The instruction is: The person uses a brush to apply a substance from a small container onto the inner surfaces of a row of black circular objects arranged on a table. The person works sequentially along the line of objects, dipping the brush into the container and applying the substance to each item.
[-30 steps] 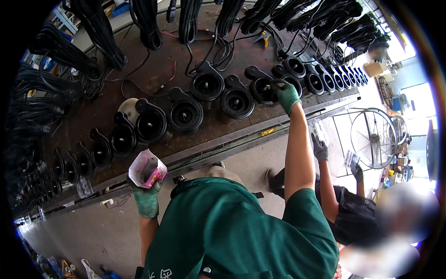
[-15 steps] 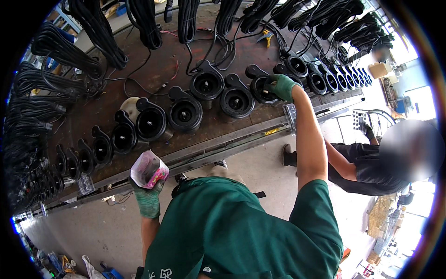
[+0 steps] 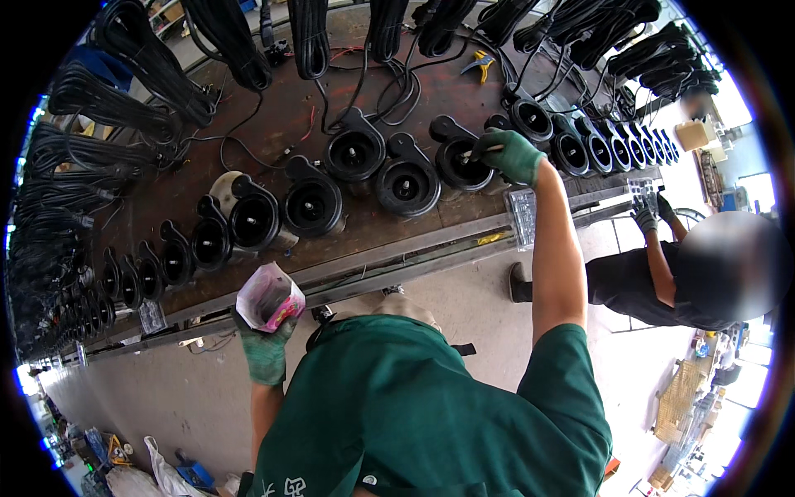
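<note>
My left hand [image 3: 264,351], in a green glove, is closed around a pink and white cut-open carton [image 3: 251,296] in front of the bench, its open top toward me. My gloved right hand [image 3: 517,157] pinches a thin light-coloured stick [image 3: 494,148]. The stick's end is over a round black motor housing [image 3: 466,176], close to the pale shaft at its middle. My fingers hide part of the stick and the housing behind them. More open black housings, such as one left of my hand [image 3: 408,186], stand in a row along the bench.
Bundled black cables [image 3: 309,41] hang along the far side of the dark bench [image 3: 273,128]. Yellow-handled pliers [image 3: 478,66] lie among the wires. A clear plastic tray [image 3: 522,217] sits at the near edge. Another person [image 3: 633,282] works at the right.
My right hand has tilted, and the stick in its fingers now shows. The other person's hands have come to the bench edge. The view has shifted slightly; my left hand still holds the carton.
</note>
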Tool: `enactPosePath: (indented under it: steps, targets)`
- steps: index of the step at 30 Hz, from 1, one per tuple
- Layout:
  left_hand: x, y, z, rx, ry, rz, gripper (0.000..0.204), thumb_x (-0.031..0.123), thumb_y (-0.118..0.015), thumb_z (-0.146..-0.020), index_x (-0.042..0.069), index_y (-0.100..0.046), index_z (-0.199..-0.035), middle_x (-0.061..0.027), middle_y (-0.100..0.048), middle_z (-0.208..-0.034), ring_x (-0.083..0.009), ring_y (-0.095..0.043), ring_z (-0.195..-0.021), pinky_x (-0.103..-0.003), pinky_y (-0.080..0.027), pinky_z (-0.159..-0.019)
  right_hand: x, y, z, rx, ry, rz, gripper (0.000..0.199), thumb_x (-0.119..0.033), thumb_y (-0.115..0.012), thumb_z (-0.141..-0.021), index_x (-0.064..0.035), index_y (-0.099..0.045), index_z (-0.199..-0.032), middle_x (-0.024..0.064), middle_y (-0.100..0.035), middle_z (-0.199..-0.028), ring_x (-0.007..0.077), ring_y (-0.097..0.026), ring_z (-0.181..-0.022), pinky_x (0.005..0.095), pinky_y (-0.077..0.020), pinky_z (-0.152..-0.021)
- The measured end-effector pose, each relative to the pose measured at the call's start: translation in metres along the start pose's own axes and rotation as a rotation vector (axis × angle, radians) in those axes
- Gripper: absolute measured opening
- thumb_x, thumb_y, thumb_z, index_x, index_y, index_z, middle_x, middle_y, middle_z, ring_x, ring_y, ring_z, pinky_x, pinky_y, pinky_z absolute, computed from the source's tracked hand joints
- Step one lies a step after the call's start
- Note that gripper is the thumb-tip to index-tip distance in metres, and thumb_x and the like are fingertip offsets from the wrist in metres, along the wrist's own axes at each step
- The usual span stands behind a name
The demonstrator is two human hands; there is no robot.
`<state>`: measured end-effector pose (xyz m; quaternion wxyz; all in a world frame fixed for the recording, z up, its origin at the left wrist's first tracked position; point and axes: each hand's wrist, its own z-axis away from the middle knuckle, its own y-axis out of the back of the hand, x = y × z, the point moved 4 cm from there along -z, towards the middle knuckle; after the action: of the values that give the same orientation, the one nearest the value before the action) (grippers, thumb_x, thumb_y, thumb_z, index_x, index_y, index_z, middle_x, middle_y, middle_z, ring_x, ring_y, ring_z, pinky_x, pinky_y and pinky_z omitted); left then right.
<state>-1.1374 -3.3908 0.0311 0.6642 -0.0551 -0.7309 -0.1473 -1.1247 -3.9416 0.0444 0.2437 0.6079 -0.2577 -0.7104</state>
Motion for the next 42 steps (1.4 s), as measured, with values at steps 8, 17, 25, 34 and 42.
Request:
enactPosePath:
  steps: [8, 17, 25, 34, 42]
  targets:
    - [0.025, -0.073, -0.026, -0.115, -0.119, -0.266, 0.086, -0.002, -0.089, -0.067, 0.005, -0.040, -0.138, -0.0125, -0.058, -0.132, -0.0248, -0.061, -0.119, -0.039, -0.052, -0.102, -0.078, 0.029, 0.097, 0.303, 0.042, -0.489, 0.023, 0.000, -0.062, -0.093, -0.0002, -0.068, -0.116, 0.0019, -0.066, -0.083, 0.0089, -0.059, -0.066, 0.0258, -0.0497, -0.061]
    - [0.027, -0.128, -0.046, -0.247, -0.324, -0.107, 0.091, 0.010, -0.095, -0.064, 0.010, -0.041, -0.137, -0.0118, -0.054, -0.130, -0.0273, -0.059, -0.117, -0.039, -0.051, -0.099, -0.220, -0.046, 0.138, 0.267, 0.259, -0.200, 0.020, 0.001, -0.073, -0.078, -0.0015, -0.070, -0.097, 0.0105, -0.072, -0.086, 0.0246, -0.071, -0.072, 0.0336, -0.0546, -0.065]
    - [0.021, -0.121, -0.043, -0.374, -0.439, -0.158, 0.090, 0.013, -0.094, -0.064, 0.010, -0.039, -0.135, -0.0135, -0.050, -0.137, -0.0295, -0.057, -0.119, -0.040, -0.049, -0.101, -0.235, -0.085, 0.123, 0.160, 0.063, -0.149, 0.017, -0.001, -0.070, -0.078, -0.0044, -0.068, -0.094, 0.0142, -0.069, -0.081, 0.0300, -0.070, -0.071, 0.0356, -0.0535, -0.065]
    - [0.010, -0.106, -0.043, -0.374, -0.427, -0.090, 0.090, 0.010, -0.094, -0.064, 0.010, -0.040, -0.135, -0.0117, -0.050, -0.137, -0.0275, -0.057, -0.119, -0.039, -0.048, -0.102, -0.245, -0.095, 0.138, 0.266, -0.067, -0.098, 0.012, -0.001, -0.067, -0.085, -0.0009, -0.068, -0.096, 0.0120, -0.069, -0.077, 0.0188, -0.068, -0.066, 0.0318, -0.0526, -0.062]
    - [-0.002, -0.101, -0.049, -0.293, -0.210, 0.092, 0.090, 0.003, -0.092, -0.065, 0.009, -0.038, -0.138, -0.0096, -0.050, -0.135, -0.0211, -0.055, -0.121, -0.035, -0.049, -0.103, -0.209, -0.094, 0.154, 0.311, -0.251, -0.707, 0.019, -0.001, -0.058, -0.093, 0.0051, -0.063, -0.110, 0.0146, -0.070, -0.080, 0.0190, -0.069, -0.064, 0.0271, -0.0542, -0.053]
